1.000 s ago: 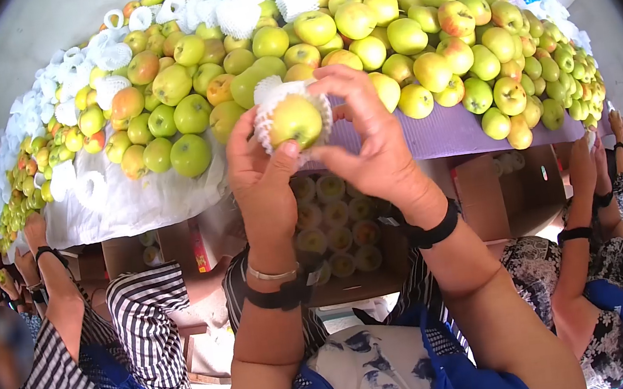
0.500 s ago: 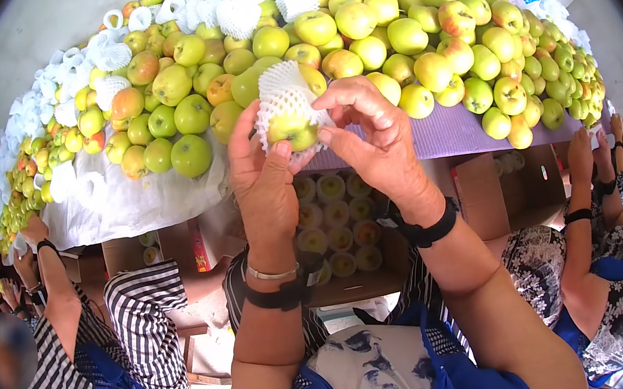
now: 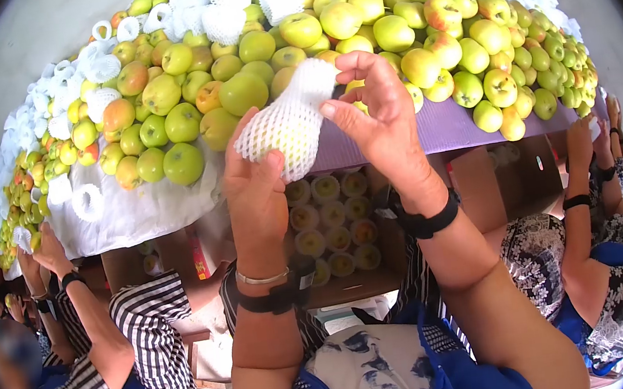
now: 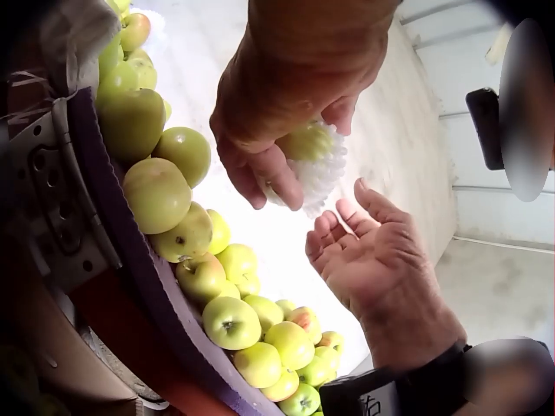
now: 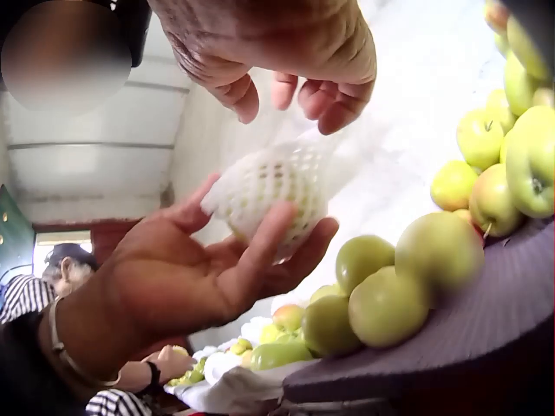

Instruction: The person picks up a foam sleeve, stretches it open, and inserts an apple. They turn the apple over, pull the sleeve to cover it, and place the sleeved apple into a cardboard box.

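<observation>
A green-yellow apple [image 4: 305, 143] sits inside a white foam net sleeve [image 3: 288, 131], whose mesh now covers most of it in the head view. My left hand [image 3: 255, 193] holds the sleeved apple from the left, thumb in front and fingers behind. The sleeve's narrow end points up and right, toward my right hand [image 3: 386, 119]. In the left wrist view the right hand's fingers are spread and curve loosely, a little apart from the sleeve. The right wrist view likewise shows a gap between those fingertips and the mesh.
A large heap of apples [image 3: 420, 68] lies on a table with a purple padded edge [image 3: 451, 127]. Foam nets [image 3: 224, 22] are piled behind. Below stands a cardboard box [image 3: 350, 291] with rows of sleeved apples [image 3: 333, 211]. Other people's arms [image 3: 91, 299] work at both sides.
The foam net has gone from partly round the apple to over most of it. The apple has tilted, narrow end up and right, and the right hand's fingers have come away from the net.
</observation>
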A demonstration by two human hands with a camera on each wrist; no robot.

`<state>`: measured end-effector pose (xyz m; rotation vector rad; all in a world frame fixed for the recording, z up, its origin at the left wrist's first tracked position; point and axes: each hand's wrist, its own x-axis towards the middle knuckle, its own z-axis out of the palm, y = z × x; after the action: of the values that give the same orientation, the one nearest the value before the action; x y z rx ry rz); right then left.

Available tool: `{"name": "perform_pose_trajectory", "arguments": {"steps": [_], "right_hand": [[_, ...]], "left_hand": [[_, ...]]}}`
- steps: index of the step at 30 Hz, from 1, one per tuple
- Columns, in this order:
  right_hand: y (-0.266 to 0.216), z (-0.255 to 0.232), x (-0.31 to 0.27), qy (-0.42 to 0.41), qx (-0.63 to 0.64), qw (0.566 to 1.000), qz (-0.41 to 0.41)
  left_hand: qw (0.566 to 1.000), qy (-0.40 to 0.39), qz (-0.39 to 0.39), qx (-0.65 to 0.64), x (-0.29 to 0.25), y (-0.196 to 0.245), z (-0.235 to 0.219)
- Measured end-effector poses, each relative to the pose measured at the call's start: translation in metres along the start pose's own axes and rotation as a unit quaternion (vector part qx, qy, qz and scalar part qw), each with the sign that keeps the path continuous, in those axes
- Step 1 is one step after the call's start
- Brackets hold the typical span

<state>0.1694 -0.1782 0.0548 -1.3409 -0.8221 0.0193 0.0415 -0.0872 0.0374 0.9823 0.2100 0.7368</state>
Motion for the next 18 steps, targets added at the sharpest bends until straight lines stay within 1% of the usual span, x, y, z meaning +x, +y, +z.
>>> {"name": "perform_pose_trajectory", "arguments": {"steps": [2,3,6,8,9,12,15,16,18], "right_hand": [[0.006,-0.006,0.003,-0.015,0.019,0.997,0.073],[0.01,-0.008,0.002,-0.023,0.051,0.988,0.142],[0.013,-0.011,0.0,-0.024,0.04,0.984,0.171],[0.01,-0.011,0.002,-0.015,-0.018,1.0,0.002],[0.008,-0.01,0.004,-0.01,-0.047,0.995,-0.083],[0.002,-0.006,-0.001,-0.008,0.086,0.995,0.047],[-0.002,-0.005,-0.001,-0.016,0.207,0.972,0.114],[-0.002,-0.006,-0.001,-0.04,0.12,0.986,0.112],[-0.001,-0.014,0.0,-0.086,-0.054,0.989,0.105]], "left_hand": [[1.0,-0.011,-0.01,0.012,-0.001,-0.001,0.002],[1.0,-0.014,-0.011,0.003,-0.002,-0.002,0.002],[1.0,-0.014,-0.022,-0.011,-0.001,-0.002,0.001],[0.999,-0.005,-0.041,-0.002,0.0,-0.002,-0.002],[0.999,0.0,-0.05,-0.006,0.0,-0.002,-0.003],[0.998,0.008,-0.066,-0.01,0.0,-0.002,-0.004],[0.998,0.007,-0.065,-0.008,0.0,-0.003,-0.003],[0.998,0.008,-0.063,-0.009,0.0,-0.002,-0.002],[0.998,0.01,-0.062,-0.009,-0.001,-0.002,-0.003]]}}
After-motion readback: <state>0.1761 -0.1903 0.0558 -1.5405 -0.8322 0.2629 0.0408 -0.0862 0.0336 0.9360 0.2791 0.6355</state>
